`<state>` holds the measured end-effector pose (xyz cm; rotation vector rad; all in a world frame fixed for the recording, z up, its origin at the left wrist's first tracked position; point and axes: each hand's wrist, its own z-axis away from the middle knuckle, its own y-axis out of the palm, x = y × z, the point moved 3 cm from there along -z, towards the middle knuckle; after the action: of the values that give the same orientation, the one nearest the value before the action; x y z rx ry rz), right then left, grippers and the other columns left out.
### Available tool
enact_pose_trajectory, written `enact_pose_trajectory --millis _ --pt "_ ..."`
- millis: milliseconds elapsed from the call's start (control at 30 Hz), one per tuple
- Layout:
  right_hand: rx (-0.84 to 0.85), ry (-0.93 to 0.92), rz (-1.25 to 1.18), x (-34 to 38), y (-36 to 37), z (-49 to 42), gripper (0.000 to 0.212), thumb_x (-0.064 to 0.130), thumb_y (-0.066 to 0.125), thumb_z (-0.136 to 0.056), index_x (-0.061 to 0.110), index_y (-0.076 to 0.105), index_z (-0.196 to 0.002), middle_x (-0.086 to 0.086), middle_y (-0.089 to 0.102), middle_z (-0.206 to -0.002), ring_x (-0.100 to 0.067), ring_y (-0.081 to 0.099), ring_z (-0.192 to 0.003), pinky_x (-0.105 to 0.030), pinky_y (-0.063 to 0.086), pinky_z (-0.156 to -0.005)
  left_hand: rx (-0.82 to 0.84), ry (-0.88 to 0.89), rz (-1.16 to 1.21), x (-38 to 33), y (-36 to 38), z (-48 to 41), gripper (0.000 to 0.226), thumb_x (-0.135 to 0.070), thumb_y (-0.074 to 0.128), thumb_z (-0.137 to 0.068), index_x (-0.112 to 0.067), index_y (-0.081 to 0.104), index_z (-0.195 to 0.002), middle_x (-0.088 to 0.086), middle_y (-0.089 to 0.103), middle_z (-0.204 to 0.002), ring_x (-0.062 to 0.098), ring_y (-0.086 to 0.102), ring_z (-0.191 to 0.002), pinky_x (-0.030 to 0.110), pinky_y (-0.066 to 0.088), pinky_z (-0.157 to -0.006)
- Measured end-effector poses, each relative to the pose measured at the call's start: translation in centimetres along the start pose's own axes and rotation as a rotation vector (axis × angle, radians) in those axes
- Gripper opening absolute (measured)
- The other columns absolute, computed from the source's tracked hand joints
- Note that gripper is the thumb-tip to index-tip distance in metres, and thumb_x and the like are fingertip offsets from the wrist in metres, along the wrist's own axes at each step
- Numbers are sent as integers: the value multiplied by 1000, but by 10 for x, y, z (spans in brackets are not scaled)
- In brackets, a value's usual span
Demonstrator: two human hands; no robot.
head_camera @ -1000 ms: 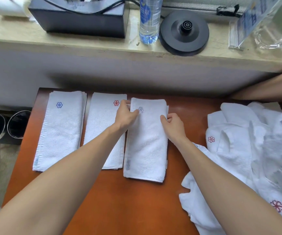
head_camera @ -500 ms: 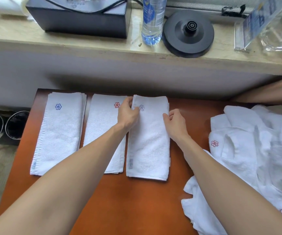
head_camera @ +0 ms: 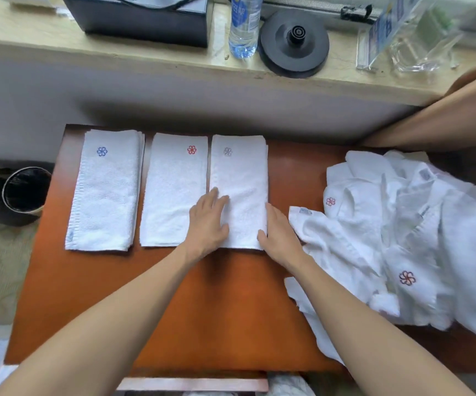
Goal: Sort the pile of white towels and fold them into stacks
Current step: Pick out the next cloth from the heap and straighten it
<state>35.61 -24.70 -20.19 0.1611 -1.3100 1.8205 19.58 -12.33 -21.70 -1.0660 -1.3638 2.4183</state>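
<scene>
Three folded towels lay side by side on the bench (head_camera: 174,310), each with its long axis running away from the person. The blue-flower towel (head_camera: 105,192) was on the left, the red-flower towel (head_camera: 174,190) in the middle, and the grey-flower towel (head_camera: 239,184) on the right, its edge touching the red one.

The left hand (head_camera: 209,221) lay flat on the near left part of the grey-flower towel, fingers straight and spread and gripping nothing. The right hand (head_camera: 278,232) rested against that towel's right edge by the near corner, its fingers also extended and holding nothing. Together they looked to be squaring and smoothing this towel.

The pile of unfolded towels (head_camera: 402,238) sat entirely to the right. One labelled corner of it lay just beside the back of the right hand, while the left hand was well apart from it across the folded towel. If the next step is to draw a fresh towel, the right hand is plainly the nearer one and need only turn outward. The bare bench in front of the person would take the towel for folding.
</scene>
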Motion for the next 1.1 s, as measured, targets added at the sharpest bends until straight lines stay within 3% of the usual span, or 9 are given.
enact_pose_trajectory --millis 100,167,300,433,600,800,933,1100 --pt "-20 -45 29 1 -4 37 39 11 54 -91 10 53 -130 -5 60 -126 -24 55 -119 -41 48 -101 27 32 -56 -13 5 33 67 -21 60 -91 -18 37 -154 9 18 -169 34 16 -154 53 20 -120" --pt "-31 -87 77 1 -5 66 45 13 56 -94 10 51 -139 -7 57 -135 -24 52 -127 -37 43 -108 33 52 -106 -23 5 58 63 -24 56 -95 -19 37 -155 7 20 -169 33 14 -156 51 16 -121" --pt "-69 -130 169 -5 -19 121 60 19 53 -102 6 36 -158 -11 38 -162 -26 31 -152 -33 20 -124 5 107 -222 -58 -1 104 58 -31 52 -100 -21 37 -156 4 22 -169 30 13 -157 50 12 -124" --pt "-160 -207 176 -16 -39 189 52 17 53 -103 5 44 -153 -11 43 -159 -28 33 -151 -38 16 -126 -8 234 -307 -111 9 150 57 -33 52 -100 -22 39 -154 1 23 -169 27 15 -157 50 9 -125" --pt "-361 -205 143 -79 -85 276 48 18 51 -104 11 47 -151 -5 38 -163 -20 27 -155 -37 9 -130 -55 360 -329 -211 41 187 57 -36 50 -102 -23 38 -156 -1 26 -168 24 18 -157 49 8 -125" --pt "-439 -145 188 -179 -159 356 56 21 48 -106 12 35 -159 -3 31 -167 -19 17 -158 -40 3 -130 -123 507 -334 -342 92 214 56 -32 57 -98 -20 46 -152 4 36 -164 28 28 -154 52 12 -124" --pt "-503 -47 176 -244 -195 417 54 23 48 -106 12 38 -158 -4 34 -166 -18 19 -157 -39 4 -130 -117 613 -351 -427 132 235 56 -32 56 -98 -22 45 -152 2 36 -164 24 28 -153 50 10 -125" --pt "-556 -36 144 -281 -233 430 51 25 52 -104 13 45 -153 -3 42 -159 -18 30 -151 -40 17 -128 -167 646 -402 -488 131 224 55 -31 54 -100 -24 42 -153 3 30 -166 25 25 -154 49 12 -125"
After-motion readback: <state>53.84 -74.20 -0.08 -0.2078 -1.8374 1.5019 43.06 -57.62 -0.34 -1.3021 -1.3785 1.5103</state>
